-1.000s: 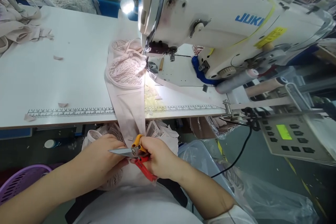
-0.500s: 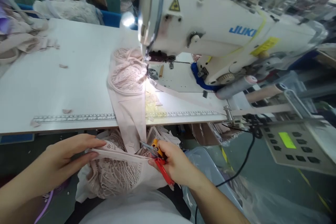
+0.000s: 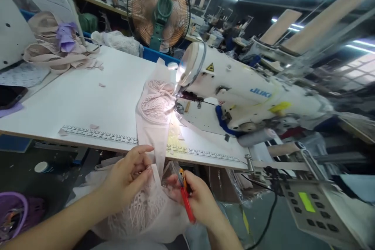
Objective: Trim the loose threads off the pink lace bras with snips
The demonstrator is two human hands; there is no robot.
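Pale pink lace fabric (image 3: 137, 213) hangs over my lap below the table's front edge. My left hand (image 3: 125, 175) pinches a narrow strip of it between thumb and fingers. Close by on the right, my right hand (image 3: 195, 191) is closed round small scissors with red and orange handles (image 3: 187, 205), their blades pointing up and left. Its fingertips also touch the fabric. Another lace piece (image 3: 155, 107) lies on the white table under the needle area of the sewing machine (image 3: 234, 74), its lower end hanging over the edge toward my hands.
A ruler strip (image 3: 99, 134) runs along the front of the table (image 3: 88, 97). A fan (image 3: 159, 9) stands behind it. Fabric strips (image 3: 58, 56) lie at the left, a purple basket (image 3: 22, 218) below. The control panel (image 3: 310, 207) is at right.
The head view has tilted up, showing the fan and the room. My left hand has moved right along the fabric, nearer my right hand, which still holds the scissors.
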